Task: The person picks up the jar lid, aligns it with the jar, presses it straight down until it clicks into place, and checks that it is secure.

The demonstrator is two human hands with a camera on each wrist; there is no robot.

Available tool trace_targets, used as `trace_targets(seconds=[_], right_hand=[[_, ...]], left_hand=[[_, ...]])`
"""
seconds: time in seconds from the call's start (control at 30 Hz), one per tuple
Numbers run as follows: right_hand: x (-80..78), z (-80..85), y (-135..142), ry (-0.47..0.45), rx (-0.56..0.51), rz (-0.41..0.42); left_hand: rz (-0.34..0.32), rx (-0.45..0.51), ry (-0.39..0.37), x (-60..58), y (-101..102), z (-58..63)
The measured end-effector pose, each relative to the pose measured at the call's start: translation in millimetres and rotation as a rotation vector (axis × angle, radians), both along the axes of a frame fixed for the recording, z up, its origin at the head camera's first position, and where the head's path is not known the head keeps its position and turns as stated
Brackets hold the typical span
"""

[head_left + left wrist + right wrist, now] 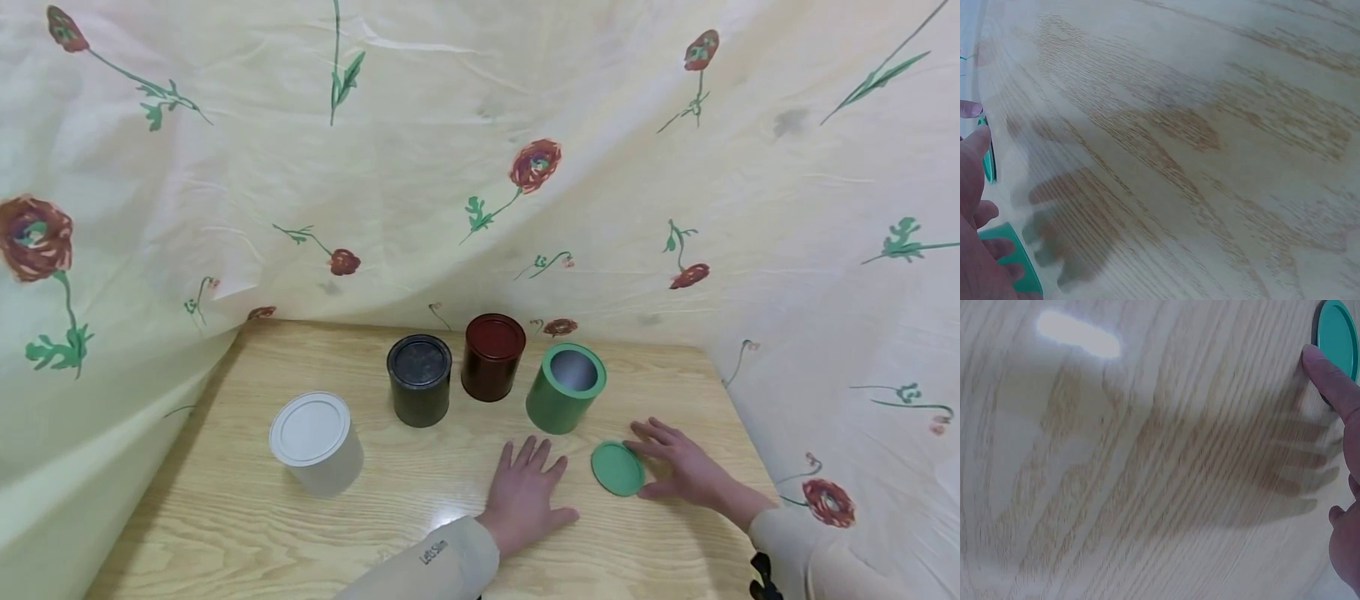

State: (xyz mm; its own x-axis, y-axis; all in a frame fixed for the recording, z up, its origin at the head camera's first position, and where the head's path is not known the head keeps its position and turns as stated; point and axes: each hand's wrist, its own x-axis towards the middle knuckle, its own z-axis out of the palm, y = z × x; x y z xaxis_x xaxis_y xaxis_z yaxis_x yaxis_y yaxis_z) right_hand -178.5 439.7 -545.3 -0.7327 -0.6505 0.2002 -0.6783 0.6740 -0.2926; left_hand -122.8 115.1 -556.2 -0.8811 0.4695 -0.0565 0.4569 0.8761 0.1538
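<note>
A round green lid (618, 468) lies on the wooden table below the green can (563, 397), whose top is open and shows a grey inside. My right hand (686, 467) is at the lid's right side, with index finger and thumb right at its rim. In the right wrist view the thumb overlaps the edge of the lid. My left hand (522, 502) is held palm down with fingers spread, over the table left of the lid, and holds nothing. Its fingertips point toward the green can.
A dark red can (492, 367) and a black can (420, 392), both lidded, stand at the back. Farther left stands a white lidded can (318, 454). A flowered cloth (420, 167) hangs behind and beside the wooden table (225, 517).
</note>
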Motion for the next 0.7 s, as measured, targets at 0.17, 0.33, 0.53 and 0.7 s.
trace_targets(seconds=[0.17,0.33,0.53,0.7], right_hand=[[5.0,-1.2,-12.6,-0.018,-0.011,0.017],[9.1,-2.9,-26.5,-0.029,0.016,0.014],[14.9,-2.6,-39.2,-0.036,0.002,0.021],[20.0,-5.5,-45.2,-0.010,-0.009,0.023]], left_hand=[[0.002,-0.003,0.009,0.2,-1.3,-4.9],[0.003,-0.022,0.007,0.6,-3.4,-7.0],[0.001,-0.036,0.001,1.2,-5.5,-6.8],[-0.011,-0.043,-0.006,0.6,-6.3,-7.7]])
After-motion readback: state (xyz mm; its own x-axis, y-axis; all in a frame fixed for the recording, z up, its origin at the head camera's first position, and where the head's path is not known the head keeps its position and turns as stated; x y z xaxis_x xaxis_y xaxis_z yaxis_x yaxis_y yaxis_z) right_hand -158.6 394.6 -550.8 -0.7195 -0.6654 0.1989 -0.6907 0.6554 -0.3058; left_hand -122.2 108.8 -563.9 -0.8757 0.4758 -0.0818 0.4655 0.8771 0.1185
